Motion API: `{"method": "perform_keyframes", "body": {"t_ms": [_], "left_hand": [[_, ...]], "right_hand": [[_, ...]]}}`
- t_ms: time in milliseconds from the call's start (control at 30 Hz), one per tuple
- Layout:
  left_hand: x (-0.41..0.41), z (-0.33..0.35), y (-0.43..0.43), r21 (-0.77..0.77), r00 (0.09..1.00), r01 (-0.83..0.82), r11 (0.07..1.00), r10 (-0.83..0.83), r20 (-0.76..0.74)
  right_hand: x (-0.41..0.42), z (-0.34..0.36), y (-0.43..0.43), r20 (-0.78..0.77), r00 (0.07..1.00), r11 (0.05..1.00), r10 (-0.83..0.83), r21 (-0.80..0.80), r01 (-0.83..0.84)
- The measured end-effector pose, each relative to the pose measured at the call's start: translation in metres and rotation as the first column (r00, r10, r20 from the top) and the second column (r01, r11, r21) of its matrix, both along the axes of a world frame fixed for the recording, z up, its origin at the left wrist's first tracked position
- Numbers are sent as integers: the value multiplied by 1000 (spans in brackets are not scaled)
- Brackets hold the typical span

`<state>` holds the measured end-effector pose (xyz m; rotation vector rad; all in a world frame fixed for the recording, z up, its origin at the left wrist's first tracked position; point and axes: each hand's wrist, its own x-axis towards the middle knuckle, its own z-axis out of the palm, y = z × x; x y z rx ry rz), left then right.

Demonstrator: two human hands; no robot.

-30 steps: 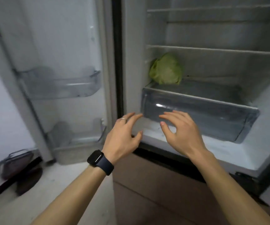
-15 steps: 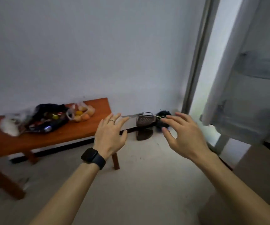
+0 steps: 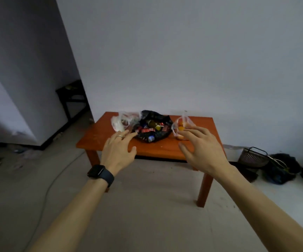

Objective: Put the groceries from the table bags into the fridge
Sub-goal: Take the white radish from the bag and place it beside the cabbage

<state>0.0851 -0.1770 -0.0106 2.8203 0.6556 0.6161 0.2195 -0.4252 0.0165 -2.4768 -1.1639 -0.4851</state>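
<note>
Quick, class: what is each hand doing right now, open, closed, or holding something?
Left hand: open, fingers spread, holding nothing.
Right hand: open, fingers spread, holding nothing.

The view has swung away from the open fridge — fridge, door and cabbage are all gone from sight. The orange table (image 3: 198, 135), off to the left half a second ago, now sits centred ahead, with the black bag (image 3: 153, 129), white bag (image 3: 119, 122) and clear fruit bag (image 3: 182, 125) showing just beyond the fingertips — nearer than before
</note>
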Motion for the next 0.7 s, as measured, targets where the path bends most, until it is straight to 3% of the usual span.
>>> {"method": "perform_keyframes", "body": {"t_ms": [333,700], "left_hand": [[14,-49,147,-140,990,-125,982,115,-83],[147,-100,315,-212,970,-138,967,88,-227]], "right_hand": [[37,-34,175,-118,986,988,117,-89,-128],[160,-108,358,-303,949,971,87,-186,-148]]}}
